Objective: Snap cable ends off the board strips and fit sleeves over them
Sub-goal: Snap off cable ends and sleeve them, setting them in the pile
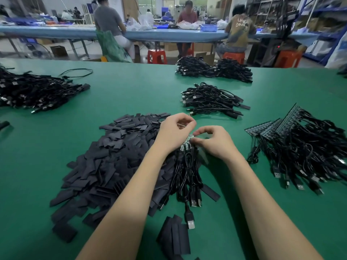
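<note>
Both hands meet over the green table [131,87], working 1 board strip [186,142] that shows as a pale, toothed edge between them. The left hand [173,133] curls its fingers around the strip's far end, and the right hand [214,142] pinches the near end between thumb and fingertips. The strip's black cables [187,171] hang down toward the person, USB plugs trailing on the mat.

The risk I see is in the bend — if the hands twist rather than flex along the score line, a board end may crack unevenly or tear a solder joint off its cable. The dangling cables lie half across the pile of black sleeves [112,162], so a sharp pull could drag sleeves off the heap or tangle the plugs. The blur around the fingers makes it hard to tell which board end is being worked.

No bin or tray stands on this table; everything lies in loose heaps. Waiting strips with cables [293,139] sit to the right, and a finished-looking bundle [212,100] lies beyond the hands. The only containers are blue bins [208,27] on the far bench, contents too small to tell.
</note>
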A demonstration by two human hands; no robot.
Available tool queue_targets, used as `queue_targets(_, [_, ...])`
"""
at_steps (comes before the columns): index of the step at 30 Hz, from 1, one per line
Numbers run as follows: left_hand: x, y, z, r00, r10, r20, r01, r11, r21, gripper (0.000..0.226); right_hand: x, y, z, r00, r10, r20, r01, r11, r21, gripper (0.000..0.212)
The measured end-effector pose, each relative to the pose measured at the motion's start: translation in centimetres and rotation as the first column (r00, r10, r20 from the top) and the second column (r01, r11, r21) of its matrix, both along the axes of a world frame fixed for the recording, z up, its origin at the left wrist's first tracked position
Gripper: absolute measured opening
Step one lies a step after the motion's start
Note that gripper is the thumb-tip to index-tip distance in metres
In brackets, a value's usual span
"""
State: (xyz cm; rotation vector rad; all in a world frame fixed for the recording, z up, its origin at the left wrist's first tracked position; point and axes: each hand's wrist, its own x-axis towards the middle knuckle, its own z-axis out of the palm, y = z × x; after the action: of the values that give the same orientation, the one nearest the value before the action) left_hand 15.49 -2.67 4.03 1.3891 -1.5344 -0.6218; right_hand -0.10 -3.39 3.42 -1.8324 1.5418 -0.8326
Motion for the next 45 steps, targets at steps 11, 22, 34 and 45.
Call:
queue_targets(11, [0.2, 0.7, 0.8, 0.794, -0.074, -0.603, 0.251, 0.944, 0.215, 0.015, -1.2, 0.2, 0.8, 0.57, -0.05, 0.82, -0.288, 0.923, 0.256, 0.017])
queue_targets(22, [0.1, 0.8, 0.7, 0.751, -0.123, -0.649, 0.348, 0.909, 0.231, 0.01, -1.4, -0.1, 1.2, 0.632, -0.041, 0.774, -0.311, 0.902, 0.301, 0.011])
queue_targets(34, [1.0, 1.1, 1.1, 0.636, -0.242, -0.733, 0.513, 0.842, 0.167, 0.013, -0.8, 0.9, 2.0, 0.399, -0.212, 0.892, -0.522, 0.747, 0.411, 0.006])
queue_targets(45, [-0.3, 0.3, 0.6, 0.997, -0.032, -0.068, 0.034, 0.999, 0.029, 0.01, -2.6, -0.2, 2.9, 0.613, -0.157, 0.774, -0.228, 0.903, 0.364, 0.006])
